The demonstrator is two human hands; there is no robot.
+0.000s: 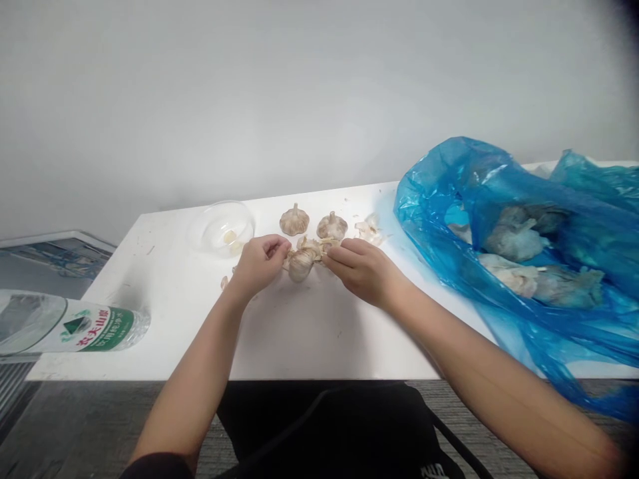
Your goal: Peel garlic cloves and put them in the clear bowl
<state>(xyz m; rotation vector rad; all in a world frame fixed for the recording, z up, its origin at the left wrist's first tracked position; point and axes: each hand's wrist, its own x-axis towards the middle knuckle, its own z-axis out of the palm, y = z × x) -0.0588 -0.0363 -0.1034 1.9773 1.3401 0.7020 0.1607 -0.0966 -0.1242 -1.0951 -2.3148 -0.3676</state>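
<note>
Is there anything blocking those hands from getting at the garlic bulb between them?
Nothing visible does. The left hand and right hand flank the bulb closely; two other bulbs sit beyond it, out of the way.

1 white table stands before a plain grey wall, over a grey floor.

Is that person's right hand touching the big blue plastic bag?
Apart. The head view, the only one, shows it: a stretch of white table is visible between the right hand and the near edge of the blue plastic bag.
</note>
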